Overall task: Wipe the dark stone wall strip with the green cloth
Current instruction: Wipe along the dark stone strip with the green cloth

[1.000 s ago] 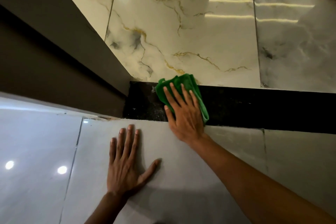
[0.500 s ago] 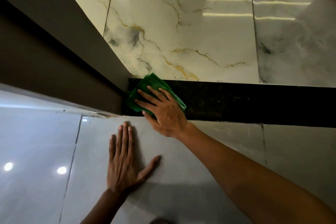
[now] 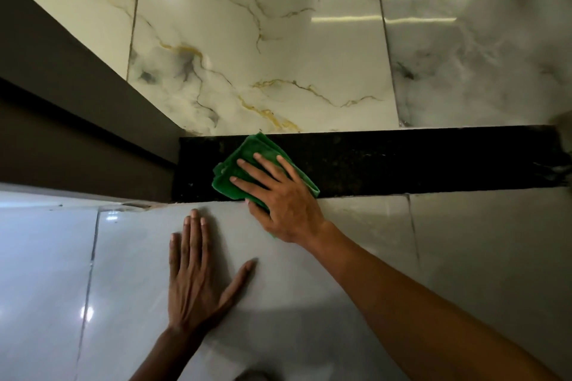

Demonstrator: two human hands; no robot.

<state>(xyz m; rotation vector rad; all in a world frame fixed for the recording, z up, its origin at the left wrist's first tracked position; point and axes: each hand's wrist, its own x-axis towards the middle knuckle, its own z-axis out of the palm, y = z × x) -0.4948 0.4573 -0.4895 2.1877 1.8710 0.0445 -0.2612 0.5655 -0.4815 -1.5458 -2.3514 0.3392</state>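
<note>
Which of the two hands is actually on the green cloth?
The right hand, pressing the green cloth against the dark stone strip; the left hand lies flat on the grey tile.

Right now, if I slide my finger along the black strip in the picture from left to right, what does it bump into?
Brown wall edge → bare left end of the dark stone strip → green cloth under the right hand → a long bare stretch of strip out to the right edge.

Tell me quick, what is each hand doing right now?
Left hand: open, flat on the grey tile.
Right hand: open, straight fingers pressing the green cloth.
</note>
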